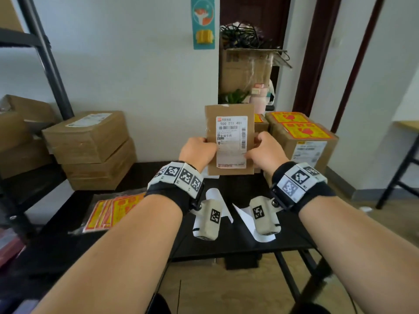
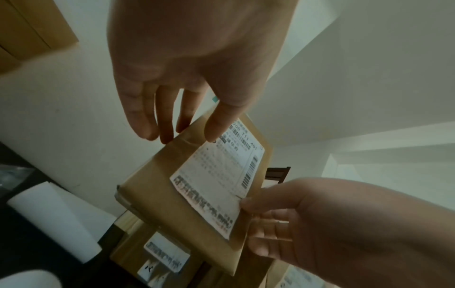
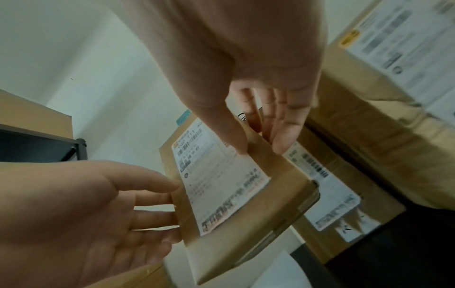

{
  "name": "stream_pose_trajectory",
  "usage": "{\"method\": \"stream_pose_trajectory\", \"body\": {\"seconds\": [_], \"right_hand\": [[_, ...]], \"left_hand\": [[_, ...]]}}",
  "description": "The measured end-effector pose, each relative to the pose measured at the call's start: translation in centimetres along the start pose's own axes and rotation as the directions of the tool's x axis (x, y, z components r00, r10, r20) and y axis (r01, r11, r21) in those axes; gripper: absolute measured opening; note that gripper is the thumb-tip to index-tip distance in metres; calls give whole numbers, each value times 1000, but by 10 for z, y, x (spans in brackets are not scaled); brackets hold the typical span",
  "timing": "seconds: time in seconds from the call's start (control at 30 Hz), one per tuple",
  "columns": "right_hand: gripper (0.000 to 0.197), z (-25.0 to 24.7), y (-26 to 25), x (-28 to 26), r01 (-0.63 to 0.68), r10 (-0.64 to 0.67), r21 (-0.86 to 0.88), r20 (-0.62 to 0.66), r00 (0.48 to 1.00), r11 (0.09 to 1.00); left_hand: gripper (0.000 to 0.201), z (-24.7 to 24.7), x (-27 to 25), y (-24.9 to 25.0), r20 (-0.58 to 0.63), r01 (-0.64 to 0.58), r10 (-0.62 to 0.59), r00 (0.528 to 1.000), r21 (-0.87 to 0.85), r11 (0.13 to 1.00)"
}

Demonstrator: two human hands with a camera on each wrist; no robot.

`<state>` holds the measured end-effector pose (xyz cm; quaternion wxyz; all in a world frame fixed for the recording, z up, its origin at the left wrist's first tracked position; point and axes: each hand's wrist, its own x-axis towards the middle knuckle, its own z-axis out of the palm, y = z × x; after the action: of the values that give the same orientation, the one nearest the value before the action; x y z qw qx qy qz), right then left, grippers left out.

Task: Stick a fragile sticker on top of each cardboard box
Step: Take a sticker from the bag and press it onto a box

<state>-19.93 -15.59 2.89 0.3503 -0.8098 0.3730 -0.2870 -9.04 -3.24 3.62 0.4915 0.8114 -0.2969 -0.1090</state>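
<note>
Both hands hold flat cardboard box upright above the table.
Left hand and right hand pinch its side edges, thumbs on front (looks light, stiff; edge grip suits it).

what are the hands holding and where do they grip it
Both hold the flat cardboard box upright above the table: left hand on its left edge, right hand on its right edge.

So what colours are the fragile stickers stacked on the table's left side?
The fragile stickers are yellow with red print and red borders; the head view shows them best.
</note>
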Motion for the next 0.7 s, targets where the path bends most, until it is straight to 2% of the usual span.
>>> {"method": "stream_pose_trajectory", "body": {"seconds": [0.2, 0.37, 0.6, 0.7], "right_hand": [[47, 9, 29, 0, -145, 145, -5, 47, 988, 989], [51, 15, 45, -3, -198, 204, -62, 100, 974, 978], [54, 21, 54, -5, -218, 219, -18, 140, 966, 976], [57, 21, 51, -5, -181, 179, 15, 91, 980, 983]], "left_hand": [[24, 30, 0, 1, 105, 82, -84, 991, 23, 996], [43, 50, -4, -8, 235, 146, -143, 961, 6, 989], [51, 57, -8, -8, 260, 176, -175, 950, 19, 984], [54, 55, -10, -2, 248, 178, -186, 951, 56, 982]]}}
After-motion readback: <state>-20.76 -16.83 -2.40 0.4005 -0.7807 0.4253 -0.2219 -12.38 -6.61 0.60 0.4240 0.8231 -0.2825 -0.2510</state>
